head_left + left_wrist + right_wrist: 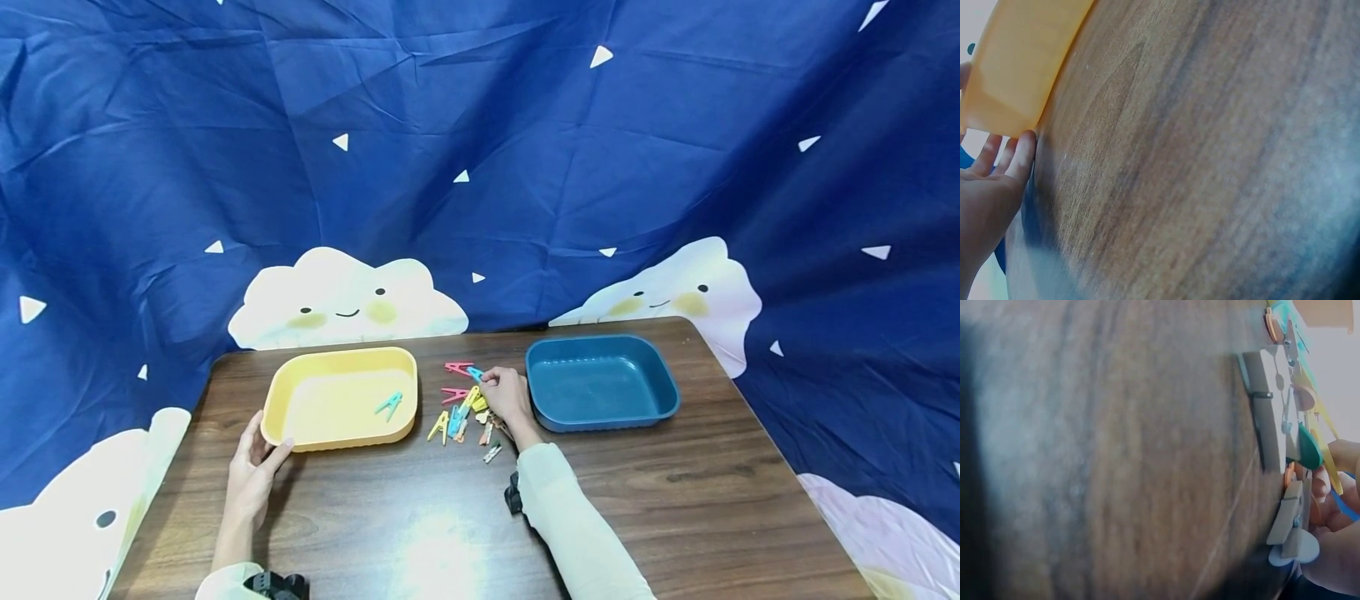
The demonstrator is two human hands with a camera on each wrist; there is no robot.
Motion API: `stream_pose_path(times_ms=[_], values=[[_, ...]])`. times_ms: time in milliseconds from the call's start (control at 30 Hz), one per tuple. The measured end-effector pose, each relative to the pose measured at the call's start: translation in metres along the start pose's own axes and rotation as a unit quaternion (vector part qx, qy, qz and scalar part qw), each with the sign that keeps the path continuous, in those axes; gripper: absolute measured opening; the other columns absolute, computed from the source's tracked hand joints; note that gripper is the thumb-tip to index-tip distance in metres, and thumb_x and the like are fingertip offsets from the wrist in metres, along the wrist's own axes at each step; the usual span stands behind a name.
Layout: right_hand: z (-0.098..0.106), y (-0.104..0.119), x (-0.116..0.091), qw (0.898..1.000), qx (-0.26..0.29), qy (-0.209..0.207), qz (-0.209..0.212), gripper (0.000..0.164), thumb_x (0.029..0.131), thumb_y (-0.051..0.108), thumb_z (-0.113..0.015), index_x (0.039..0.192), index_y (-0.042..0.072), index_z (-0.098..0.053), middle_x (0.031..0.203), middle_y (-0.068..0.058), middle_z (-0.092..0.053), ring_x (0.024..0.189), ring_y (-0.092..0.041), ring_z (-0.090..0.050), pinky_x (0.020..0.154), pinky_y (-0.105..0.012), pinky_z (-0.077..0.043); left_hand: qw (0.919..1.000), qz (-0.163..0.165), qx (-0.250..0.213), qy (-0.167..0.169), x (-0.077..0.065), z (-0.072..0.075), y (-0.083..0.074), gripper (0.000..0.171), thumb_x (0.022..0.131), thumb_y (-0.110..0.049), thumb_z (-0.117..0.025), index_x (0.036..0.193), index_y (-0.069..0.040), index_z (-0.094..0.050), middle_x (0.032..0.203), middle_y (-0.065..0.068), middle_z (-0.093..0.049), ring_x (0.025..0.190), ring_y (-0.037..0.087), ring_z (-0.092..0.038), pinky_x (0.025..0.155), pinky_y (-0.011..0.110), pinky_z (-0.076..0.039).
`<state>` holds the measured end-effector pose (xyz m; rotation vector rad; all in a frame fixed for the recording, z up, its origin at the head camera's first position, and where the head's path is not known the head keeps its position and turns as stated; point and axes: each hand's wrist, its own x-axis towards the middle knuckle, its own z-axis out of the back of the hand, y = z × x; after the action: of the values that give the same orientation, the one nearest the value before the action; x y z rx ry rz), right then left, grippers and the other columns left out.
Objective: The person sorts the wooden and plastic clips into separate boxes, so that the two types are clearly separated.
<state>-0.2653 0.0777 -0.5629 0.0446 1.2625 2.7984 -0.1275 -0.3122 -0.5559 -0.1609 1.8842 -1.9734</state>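
Note:
My left hand grips the near left corner of a yellow plastic tray, thumb at the front wall and fingers at the left side. The left wrist view shows fingertips against the wall of this tray. One teal clothespin lies inside it. Over a loose pile between two trays, my right hand pinches a blue clothespin, partly hidden by the fingers. Pink clothespins, yellow clothespins and small wooden clips lie around it. Up close, a wooden clip shows beside the right hand.
A dark blue tray stands just right of my right hand. Both trays sit on a brown wooden table. Behind the table hangs a blue cloth with clouds and white triangles.

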Motion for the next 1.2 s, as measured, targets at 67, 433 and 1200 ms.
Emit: stream_pose_path(times_ms=[67,433,1200], values=[[-0.0001,-0.0006,0.0002,1.000,-0.002,0.000,0.002,0.014,0.088,0.009,-0.067,0.093,0.013,-0.080,0.085,0.001,-0.073,0.071,-0.014,-0.062,0.066,-0.031,-0.051,1.0000,0.002,-0.004,0.001,0.0000,-0.0002,-0.0001,0.087,0.098,-0.012,-0.068,0.165,-0.019,-0.013,0.167,0.010,-0.021,0.151,0.025,-0.022,0.108,0.016,-0.035],[0.0003,-0.0023,0.0011,1.000,-0.004,0.004,0.014,0.017,0.087,0.007,-0.064,0.089,0.015,-0.079,0.083,0.002,-0.072,0.072,-0.013,-0.062,0.069,-0.031,-0.052,1.0000,0.001,-0.006,0.002,-0.0002,0.0002,0.0002,0.087,0.099,-0.011,-0.068,0.165,-0.019,-0.012,0.167,0.011,-0.019,0.151,0.026,-0.021,0.109,0.015,-0.033],[0.0077,-0.0007,-0.0031,0.998,0.064,0.029,-0.004,0.011,0.089,0.011,-0.068,0.093,0.012,-0.078,0.081,0.002,-0.071,0.071,-0.012,-0.063,0.069,-0.032,-0.053,0.9999,-0.013,-0.004,0.010,0.0001,0.0006,0.0015,0.088,0.098,-0.015,-0.070,0.164,-0.017,-0.013,0.165,0.014,-0.023,0.150,0.025,-0.023,0.102,0.011,-0.038]])
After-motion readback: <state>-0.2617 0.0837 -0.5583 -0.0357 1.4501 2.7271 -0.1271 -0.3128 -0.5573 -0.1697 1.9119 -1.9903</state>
